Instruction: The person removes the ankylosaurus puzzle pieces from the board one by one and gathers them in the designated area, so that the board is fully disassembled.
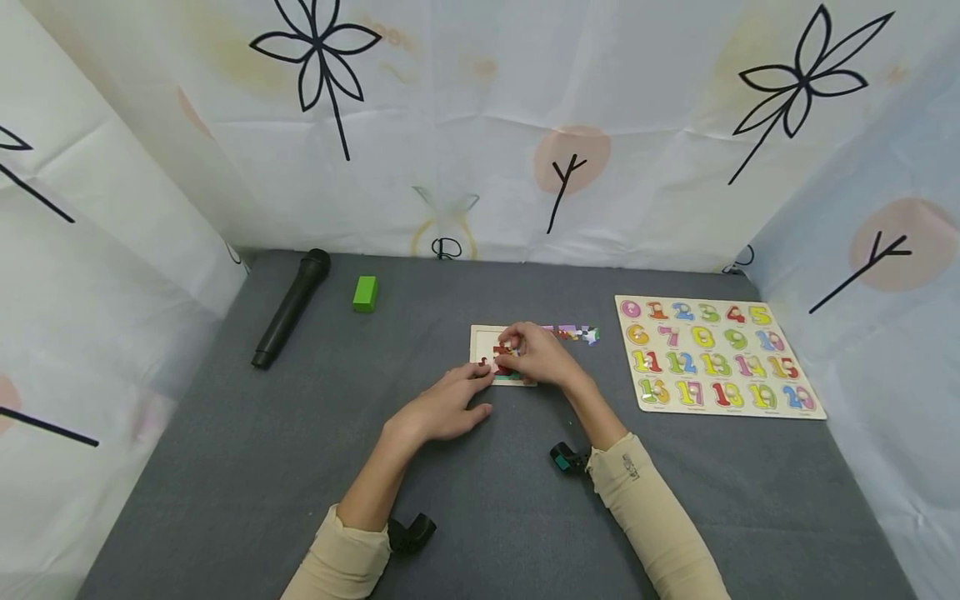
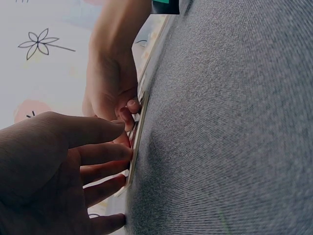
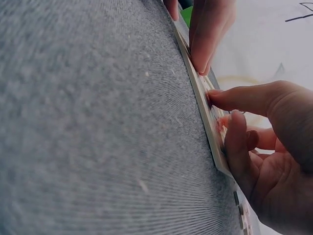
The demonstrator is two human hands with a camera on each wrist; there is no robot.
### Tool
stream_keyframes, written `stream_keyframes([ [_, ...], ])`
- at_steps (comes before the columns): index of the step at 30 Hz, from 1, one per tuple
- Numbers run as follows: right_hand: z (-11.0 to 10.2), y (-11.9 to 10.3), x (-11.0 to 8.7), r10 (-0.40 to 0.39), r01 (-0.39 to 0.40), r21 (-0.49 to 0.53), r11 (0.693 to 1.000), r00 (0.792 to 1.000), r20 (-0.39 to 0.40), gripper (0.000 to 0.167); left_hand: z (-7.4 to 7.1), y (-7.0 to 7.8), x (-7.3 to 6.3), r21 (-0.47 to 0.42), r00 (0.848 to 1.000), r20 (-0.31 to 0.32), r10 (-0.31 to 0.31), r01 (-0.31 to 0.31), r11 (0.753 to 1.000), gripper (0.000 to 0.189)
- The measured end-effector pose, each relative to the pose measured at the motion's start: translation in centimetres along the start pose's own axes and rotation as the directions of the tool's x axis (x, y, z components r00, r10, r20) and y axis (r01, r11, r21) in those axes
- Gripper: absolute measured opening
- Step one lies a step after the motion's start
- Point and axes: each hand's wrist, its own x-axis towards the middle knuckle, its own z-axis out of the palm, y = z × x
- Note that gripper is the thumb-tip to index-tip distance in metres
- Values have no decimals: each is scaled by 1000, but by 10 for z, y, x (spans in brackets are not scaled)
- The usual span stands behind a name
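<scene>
A small wooden jigsaw puzzle tray (image 1: 480, 335) with a pale frame lies flat on the table, several colourful pieces inside it. My left hand (image 1: 447, 406) reaches in from the left, fingers fairly straight, fingertips at the tray's lower left edge. From the right, my right hand (image 1: 543, 357) bends its fingers over the tray. Its thumb and fingertips close around a reddish puzzle piece (image 1: 500, 358), which they partly hide. In the right wrist view the right thumb (image 3: 244, 99) touches down on the pieces inside the tray (image 3: 195, 93).
Loose puzzle pieces (image 1: 577, 333) lie just right of the tray. A wooden number board (image 1: 712, 354) sits farther right. At the back left are a black microphone (image 1: 291, 310) and a green block (image 1: 365, 294). Patterned white cloth (image 1: 480, 125) borders the grey table (image 1: 300, 467).
</scene>
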Motion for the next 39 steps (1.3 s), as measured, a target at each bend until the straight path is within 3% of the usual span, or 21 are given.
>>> stream_keyframes([
  [7, -1, -5, -1, 14, -14, -41, 999, 1000, -4, 36, 0, 1, -1, -9, 1000, 1, 1, -1, 1000, 61],
  [13, -1, -5, -3, 46, -46, 27, 999, 999, -8, 39, 0, 3, -1, -9, 1000, -1, -3, 3, 1000, 61],
  [21, -1, -4, -2, 30, -30, 59, 998, 1000, 3, 33, 0, 3, -2, -17, 1000, -1, 0, 0, 1000, 61],
  [27, 1, 0, -1, -2, 1, 57, 998, 1000, 28, 19, -1, 2, -2, -23, 1000, -1, 2, -2, 1000, 61],
  [33, 0, -1, -1, 17, -17, 58, 998, 1000, 12, 35, -1, 2, -2, -22, 1000, 1, 0, 0, 1000, 61],
  [39, -1, -3, 0, 26, -26, 44, 999, 999, 21, 37, -1, 1, -1, -15, 1000, 3, 6, -6, 1000, 61],
])
